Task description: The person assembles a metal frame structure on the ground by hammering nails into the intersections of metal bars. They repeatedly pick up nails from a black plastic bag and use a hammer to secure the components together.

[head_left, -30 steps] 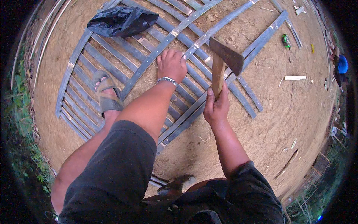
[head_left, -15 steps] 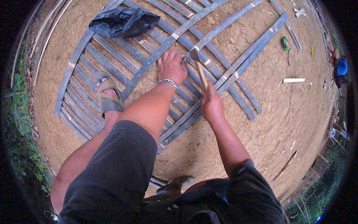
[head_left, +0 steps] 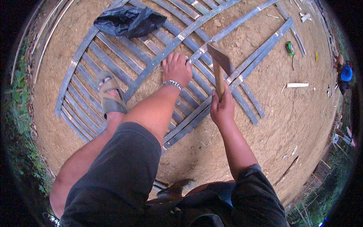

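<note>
A person in a black short-sleeved shirt works over a lattice of dark slats (head_left: 120, 53) laid out on bare brown soil (head_left: 261, 147). The right hand (head_left: 223, 108) is closed around the wooden handle of a hatchet (head_left: 218, 72), the thumb lying along the grip. The tool stands over the right part of the lattice, its broad, dark metal head at the upper end of the handle; whether the head touches the slats cannot be told.

The left hand (head_left: 177, 70), a silver chain bracelet (head_left: 173, 84) at its wrist, lies back upward over the slats, between a long crosspiece (head_left: 162, 53) and the near end of another crosspiece (head_left: 242, 21). Its fingers are bent and bunched together, and the view does not show whether they grip anything underneath.

To the left, a sandalled foot (head_left: 112, 94) is planted on the lattice. Above it, a crumpled black plastic bag (head_left: 130, 22) lies across the upper slats. On the soil to the right are a green and black tape measure (head_left: 289, 48), a small yellow object (head_left: 316, 56) and a pale piece of wood (head_left: 297, 85). Green plants (head_left: 19, 125) fringe the left edge of the ground.
</note>
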{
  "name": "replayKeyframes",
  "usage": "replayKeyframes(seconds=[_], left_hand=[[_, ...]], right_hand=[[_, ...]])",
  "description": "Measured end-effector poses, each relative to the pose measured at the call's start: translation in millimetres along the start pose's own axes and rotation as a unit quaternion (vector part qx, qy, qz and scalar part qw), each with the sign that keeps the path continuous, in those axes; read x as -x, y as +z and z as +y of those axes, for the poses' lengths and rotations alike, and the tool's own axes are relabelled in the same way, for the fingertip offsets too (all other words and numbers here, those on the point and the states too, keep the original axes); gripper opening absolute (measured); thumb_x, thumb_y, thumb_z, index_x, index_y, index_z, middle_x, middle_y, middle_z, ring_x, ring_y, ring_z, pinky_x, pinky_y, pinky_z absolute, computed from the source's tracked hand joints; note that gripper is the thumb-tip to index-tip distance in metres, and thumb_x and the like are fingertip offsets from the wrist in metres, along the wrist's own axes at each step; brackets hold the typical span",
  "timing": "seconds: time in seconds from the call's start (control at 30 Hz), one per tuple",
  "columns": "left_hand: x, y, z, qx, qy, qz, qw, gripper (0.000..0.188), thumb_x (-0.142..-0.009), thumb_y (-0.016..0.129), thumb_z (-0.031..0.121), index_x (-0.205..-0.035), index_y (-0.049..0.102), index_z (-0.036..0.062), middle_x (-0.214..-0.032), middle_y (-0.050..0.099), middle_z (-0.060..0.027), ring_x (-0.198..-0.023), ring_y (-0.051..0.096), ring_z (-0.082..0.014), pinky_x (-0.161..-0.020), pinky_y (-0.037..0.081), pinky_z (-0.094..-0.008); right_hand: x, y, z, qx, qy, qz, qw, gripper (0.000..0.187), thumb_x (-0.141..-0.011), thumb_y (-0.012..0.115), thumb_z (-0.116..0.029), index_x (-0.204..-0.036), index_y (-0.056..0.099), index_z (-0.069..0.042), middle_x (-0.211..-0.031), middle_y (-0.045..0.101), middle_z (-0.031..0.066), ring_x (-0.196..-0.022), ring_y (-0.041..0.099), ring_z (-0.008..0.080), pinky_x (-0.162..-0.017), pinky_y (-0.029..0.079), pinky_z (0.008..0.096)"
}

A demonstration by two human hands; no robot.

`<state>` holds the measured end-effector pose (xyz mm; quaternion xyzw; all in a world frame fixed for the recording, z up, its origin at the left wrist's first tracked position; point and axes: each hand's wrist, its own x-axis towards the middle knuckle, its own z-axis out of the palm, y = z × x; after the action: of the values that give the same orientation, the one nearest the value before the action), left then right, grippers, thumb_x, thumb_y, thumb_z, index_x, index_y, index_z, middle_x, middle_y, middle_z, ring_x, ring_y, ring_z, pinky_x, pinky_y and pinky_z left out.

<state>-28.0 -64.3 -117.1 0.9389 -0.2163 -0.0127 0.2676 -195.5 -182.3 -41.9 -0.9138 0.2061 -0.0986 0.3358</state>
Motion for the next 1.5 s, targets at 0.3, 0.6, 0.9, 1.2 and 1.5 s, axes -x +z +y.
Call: replayKeyframes(seconds=[0.3, 0.6, 0.9, 1.2, 1.5], left_hand=[[2.1, 4.8, -1.5, 0.013, 0.016, 0.03, 0.999, 0.021, -0.087, 0.068, 0.022, -0.103, 0.061, 0.0107, -0.115, 0.061, -0.0108, -0.117, 0.054, -0.0334, -0.1, 0.039, -0.051], [0.4, 2.4, -2.4, 0.018, 0.02, 0.026, 0.999, 0.02, -0.088, 0.068, 0.022, -0.102, 0.061, 0.0104, -0.114, 0.06, -0.0111, -0.116, 0.053, -0.0334, -0.1, 0.038, -0.0513], [1.1, 1.3, 2.0, 0.0, -0.008, -0.022, 1.0, 0.02, -0.089, 0.066, 0.021, -0.105, 0.061, 0.0107, -0.115, 0.059, -0.0095, -0.121, 0.051, -0.0316, -0.107, 0.034, -0.051], [-0.1, 1.3, 0.0, -0.008, 0.028, -0.022, 0.999, 0.033, -0.094, 0.06, 0.02, -0.126, 0.063, 0.0117, -0.122, 0.064, -0.0105, -0.121, 0.053, -0.0301, -0.104, 0.036, -0.0504], [-8.1, -3.9, -0.2, 0.002, -0.008, -0.097, 0.995, 0.046, -0.095, 0.061, 0.018, -0.141, 0.058, 0.0186, -0.125, 0.067, -0.0096, -0.125, 0.053, -0.0273, -0.109, 0.034, -0.0493]], right_hand=[[-11.8, -10.3, -5.3, -0.002, 0.037, -0.054, 0.998, 0.056, -0.094, 0.06, -0.006, -0.147, 0.044, -0.014, -0.127, 0.063, 0.027, -0.107, 0.065, 0.0487, -0.088, 0.055, 0.0525], [-15.2, -10.5, 6.4, 0.079, 0.124, -0.177, 0.973, 0.049, -0.098, 0.058, -0.015, -0.145, 0.045, -0.013, -0.12, 0.065, 0.0299, -0.106, 0.065, 0.0485, -0.089, 0.054, 0.0539], [-15.0, -7.1, 20.5, 0.12, 0.14, -0.214, 0.959, 0.045, -0.097, 0.06, -0.013, -0.14, 0.048, -0.009, -0.106, 0.069, 0.0283, -0.099, 0.067, 0.049, -0.085, 0.054, 0.0536], [49.8, -3.4, 70.9, -0.198, 0.338, 0.13, 0.911, 0.036, -0.098, 0.065, -0.017, -0.126, 0.05, -0.002, -0.092, 0.063, 0.0114, -0.078, 0.062, 0.0214, -0.07, 0.051, 0.0357], [84.8, -1.4, 33.8, -0.314, 0.467, 0.225, 0.795, 0.037, -0.097, 0.063, -0.012, -0.13, 0.049, -0.003, -0.077, 0.059, 0.0054, -0.059, 0.057, 0.0152, -0.052, 0.048, 0.0328]])
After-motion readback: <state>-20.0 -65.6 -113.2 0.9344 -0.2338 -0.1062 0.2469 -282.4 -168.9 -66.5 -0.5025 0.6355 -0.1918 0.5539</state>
